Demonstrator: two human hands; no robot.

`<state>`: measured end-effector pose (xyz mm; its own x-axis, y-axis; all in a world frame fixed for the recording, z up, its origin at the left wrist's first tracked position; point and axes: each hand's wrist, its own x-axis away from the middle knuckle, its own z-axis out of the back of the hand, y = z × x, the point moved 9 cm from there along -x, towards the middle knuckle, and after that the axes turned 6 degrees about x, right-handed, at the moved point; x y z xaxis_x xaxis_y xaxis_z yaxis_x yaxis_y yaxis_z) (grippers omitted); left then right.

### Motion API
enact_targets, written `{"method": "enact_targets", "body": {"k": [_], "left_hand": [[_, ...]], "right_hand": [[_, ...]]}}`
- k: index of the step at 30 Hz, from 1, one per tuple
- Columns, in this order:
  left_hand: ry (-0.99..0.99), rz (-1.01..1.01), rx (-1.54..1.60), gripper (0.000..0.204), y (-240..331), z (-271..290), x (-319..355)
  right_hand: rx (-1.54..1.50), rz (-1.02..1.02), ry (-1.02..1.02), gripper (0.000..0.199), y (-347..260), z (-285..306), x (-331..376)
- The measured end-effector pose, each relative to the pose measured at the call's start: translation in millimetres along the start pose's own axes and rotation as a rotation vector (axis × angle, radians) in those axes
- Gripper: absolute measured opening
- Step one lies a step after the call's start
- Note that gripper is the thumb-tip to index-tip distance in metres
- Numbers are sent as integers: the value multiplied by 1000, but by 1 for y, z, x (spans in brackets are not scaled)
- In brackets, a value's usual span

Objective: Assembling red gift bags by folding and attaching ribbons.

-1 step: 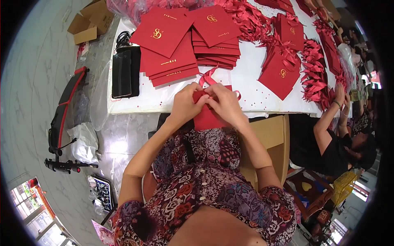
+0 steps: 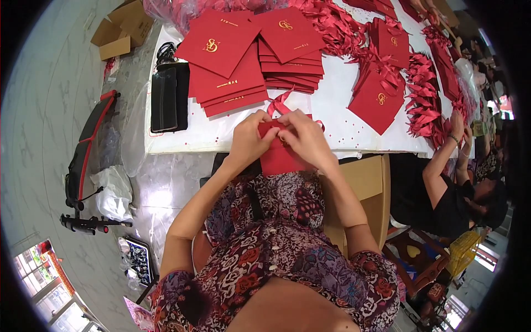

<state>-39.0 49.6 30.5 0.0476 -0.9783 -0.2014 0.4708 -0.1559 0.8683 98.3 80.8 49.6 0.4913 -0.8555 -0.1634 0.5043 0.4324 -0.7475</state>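
Both hands, left (image 2: 250, 138) and right (image 2: 305, 138), meet fingertip to fingertip, forearms converging forward.

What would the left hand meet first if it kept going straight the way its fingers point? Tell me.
The left hand points up and rightward, so it would most likely meet the right hand almost at once; both pinch the same red card.
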Motion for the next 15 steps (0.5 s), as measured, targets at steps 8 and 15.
{"method": "enact_targets", "body": {"k": [8,15], "left_hand": [[-25,-199,106,15,19,-5,8],[-74,-311,59,15,29,-4,7]], "right_hand": [[-180,-146,-408,20,39,-14,-15],[-493,-245,-416,21,62,-39,-14]]}}
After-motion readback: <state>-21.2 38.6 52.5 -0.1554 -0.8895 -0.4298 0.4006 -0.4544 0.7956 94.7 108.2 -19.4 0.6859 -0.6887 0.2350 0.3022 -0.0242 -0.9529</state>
